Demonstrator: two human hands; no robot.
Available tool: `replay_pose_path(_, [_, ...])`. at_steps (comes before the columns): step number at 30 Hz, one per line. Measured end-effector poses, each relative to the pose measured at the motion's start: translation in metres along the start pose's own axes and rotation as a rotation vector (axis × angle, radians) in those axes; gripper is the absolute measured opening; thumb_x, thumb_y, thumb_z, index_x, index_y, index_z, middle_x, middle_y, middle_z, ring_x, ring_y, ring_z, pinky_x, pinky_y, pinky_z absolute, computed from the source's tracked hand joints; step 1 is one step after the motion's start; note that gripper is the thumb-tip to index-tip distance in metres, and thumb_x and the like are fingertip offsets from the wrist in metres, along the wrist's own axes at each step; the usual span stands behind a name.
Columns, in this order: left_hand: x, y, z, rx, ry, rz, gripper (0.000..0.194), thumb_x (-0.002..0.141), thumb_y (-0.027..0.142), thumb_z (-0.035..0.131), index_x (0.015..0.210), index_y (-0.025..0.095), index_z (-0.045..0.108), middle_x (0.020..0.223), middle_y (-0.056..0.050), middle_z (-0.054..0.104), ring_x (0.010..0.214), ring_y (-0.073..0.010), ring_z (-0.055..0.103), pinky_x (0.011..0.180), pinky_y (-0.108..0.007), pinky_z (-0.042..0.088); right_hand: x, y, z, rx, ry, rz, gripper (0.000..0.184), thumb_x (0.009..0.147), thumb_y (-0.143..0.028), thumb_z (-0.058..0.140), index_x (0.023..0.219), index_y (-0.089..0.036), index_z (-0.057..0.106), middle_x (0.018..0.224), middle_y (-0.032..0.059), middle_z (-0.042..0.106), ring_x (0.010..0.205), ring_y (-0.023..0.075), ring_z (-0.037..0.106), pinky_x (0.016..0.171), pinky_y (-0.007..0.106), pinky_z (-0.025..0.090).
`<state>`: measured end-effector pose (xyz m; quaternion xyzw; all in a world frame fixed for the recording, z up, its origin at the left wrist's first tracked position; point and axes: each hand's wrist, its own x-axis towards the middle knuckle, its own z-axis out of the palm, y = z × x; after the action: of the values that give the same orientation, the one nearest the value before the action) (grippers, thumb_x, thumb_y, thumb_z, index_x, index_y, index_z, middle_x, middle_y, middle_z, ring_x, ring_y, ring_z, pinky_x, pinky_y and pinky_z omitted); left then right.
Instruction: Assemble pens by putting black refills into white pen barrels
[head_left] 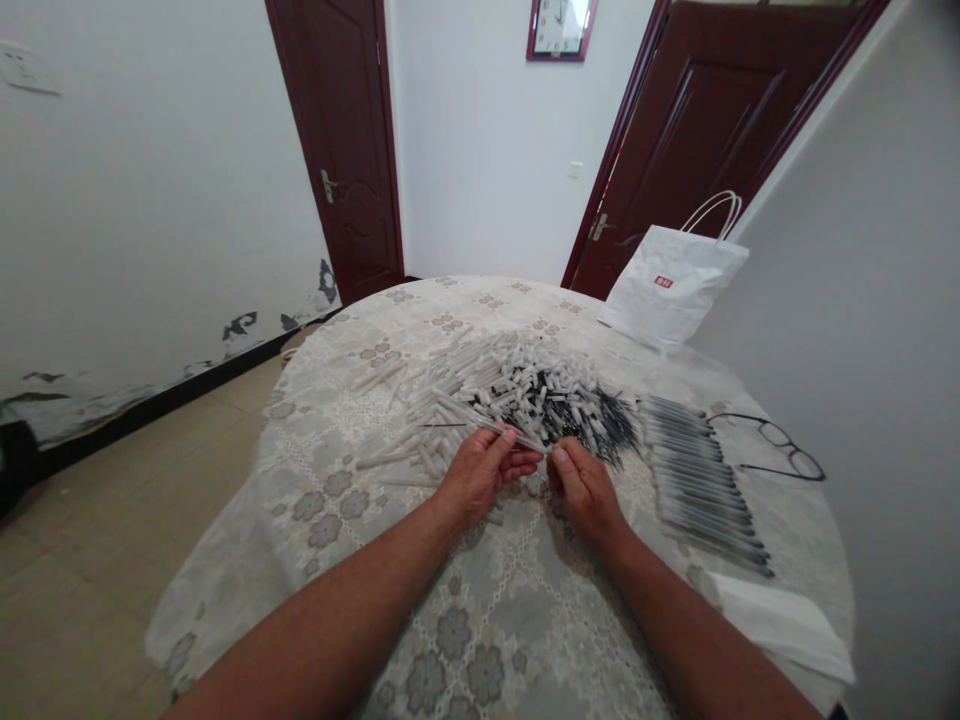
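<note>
My left hand (484, 470) pinches a long white pen barrel (472, 416) that slants up to the left over the round table (480, 620). My right hand (583, 487) is closed just to the right of it, fingertips close to the left hand's; what it holds is hidden. Behind both hands lies a big loose pile of white pen barrels (450, 385) mixed with black refills and small parts (570, 405). A neat row of assembled pens (697, 480) lies to the right of my right hand.
A pair of black glasses (780, 445) lies at the table's right edge. A white paper bag (675, 280) stands at the far right. White folded paper (780, 620) sits near the front right. A lace cloth covers the table; walls and two dark doors surround it.
</note>
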<state>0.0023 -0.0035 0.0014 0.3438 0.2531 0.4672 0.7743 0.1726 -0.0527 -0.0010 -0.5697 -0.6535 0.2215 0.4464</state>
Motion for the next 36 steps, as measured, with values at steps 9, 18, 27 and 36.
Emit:
replay_pose_path(9, [-0.002,0.002,0.001,0.035,0.005,0.001,0.032,0.082,0.038,0.077,0.099,0.015,0.061,0.093,-0.011,0.076,0.085,-0.0211,0.075,0.080,-0.033,0.058,0.004,0.008,0.004,0.365,-0.054,0.180,0.041,0.099,-0.053,0.043,0.074,-0.021,0.051,0.063,-0.0022,0.054,0.050,0.0123,0.051,0.046,0.024,0.039])
replay_pose_path(18, [0.001,0.003,0.000,0.102,-0.013,0.002,0.028,0.082,0.035,0.077,0.101,0.016,0.066,0.095,-0.008,0.076,0.089,-0.0209,0.075,0.087,-0.037,0.058,0.009,0.006,0.006,0.532,-0.022,0.308,0.044,0.094,-0.057,0.046,0.071,-0.020,0.050,0.056,-0.0041,0.053,0.038,0.0083,0.047,0.035,0.019,0.032])
replay_pose_path(27, [0.003,0.007,-0.007,0.164,0.093,0.071,0.036,0.077,0.037,0.080,0.103,0.017,0.067,0.090,-0.006,0.076,0.079,-0.0181,0.074,0.083,-0.036,0.059,0.015,0.008,0.001,0.614,0.031,0.366,0.043,0.090,-0.060,0.048,0.069,-0.022,0.047,0.053,-0.0047,0.053,0.035,0.0079,0.044,0.032,0.019,0.029])
replay_pose_path(36, [0.002,0.009,-0.005,0.123,0.109,0.102,0.038,0.073,0.039,0.083,0.099,0.015,0.070,0.086,-0.005,0.073,0.071,-0.0163,0.071,0.079,-0.037,0.060,0.008,0.005,-0.007,0.450,0.036,0.158,0.026,0.091,-0.048,0.056,0.093,-0.022,0.054,0.069,-0.0040,0.058,0.050,0.0104,0.051,0.044,0.021,0.040])
